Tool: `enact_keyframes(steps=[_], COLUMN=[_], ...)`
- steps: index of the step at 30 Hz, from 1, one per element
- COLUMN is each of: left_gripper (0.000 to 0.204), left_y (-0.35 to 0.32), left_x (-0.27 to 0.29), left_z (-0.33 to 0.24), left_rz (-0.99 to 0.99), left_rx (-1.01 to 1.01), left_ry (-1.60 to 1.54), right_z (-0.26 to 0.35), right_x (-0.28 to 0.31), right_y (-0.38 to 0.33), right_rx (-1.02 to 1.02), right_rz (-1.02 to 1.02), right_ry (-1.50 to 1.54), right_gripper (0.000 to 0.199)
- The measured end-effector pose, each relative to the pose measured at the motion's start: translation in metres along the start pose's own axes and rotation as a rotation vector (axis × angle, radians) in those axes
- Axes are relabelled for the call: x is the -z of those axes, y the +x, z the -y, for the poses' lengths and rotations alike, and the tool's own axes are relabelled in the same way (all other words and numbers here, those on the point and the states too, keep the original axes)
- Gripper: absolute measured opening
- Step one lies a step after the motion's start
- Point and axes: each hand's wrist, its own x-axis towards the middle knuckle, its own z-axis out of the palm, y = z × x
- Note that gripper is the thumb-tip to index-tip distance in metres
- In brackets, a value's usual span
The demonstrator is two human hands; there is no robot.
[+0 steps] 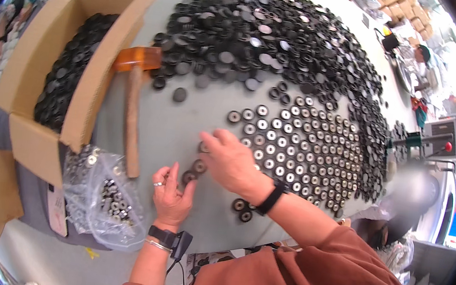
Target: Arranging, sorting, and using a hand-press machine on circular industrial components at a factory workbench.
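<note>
My right hand (231, 162) is over the table, with a black round cap with a metal centre (203, 146) between its index finger and thumb. Just below that lie two more such caps (199, 166), side by side. My left hand (172, 198), ring on a finger, has its fingers apart, and its thumb is by the lower cap (189, 177). Right of my hands, many upright caps with silver centres (292, 151) stand in close rows. A few similar caps (245, 216) sit below my right wrist.
Behind is a large heap of loose black caps (240, 37). On the left, an open cardboard box (84, 70) holds more. An orange-headed mallet (133, 112) lies beside it, near a clear plastic bag of small metal parts (114, 203). Another person (425, 66) is at the far right.
</note>
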Motion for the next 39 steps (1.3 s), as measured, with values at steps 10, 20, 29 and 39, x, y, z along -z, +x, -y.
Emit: enact_keyframes(steps=[10,20,29,39], left_gripper=[0.037,0.028,0.035,0.036], left_y=[0.085,-0.038,0.006,-0.004], left_x=[0.065,0.028,0.015,0.009], left_z=[-0.007,-0.085,-0.011,0.011], left_rz=[0.128,0.336,0.049,0.037], left_rx=[0.224,0.165,-0.226,-0.232], left_ry=[0.880,-0.282,0.249,0.218], right_z=[0.023,0.055,0.024,0.038], right_x=[0.036,0.057,0.091,0.072], right_y=[-0.034,0.029,-0.038,-0.052], right_rx=[-0.207,-0.779,-0.577,-0.034], right_rz=[0.043,-0.043,0.143,0.052], right_ry=[0.425,1.230,0.606,0.251], right_gripper=[0.020,0.051,0.042,0.062])
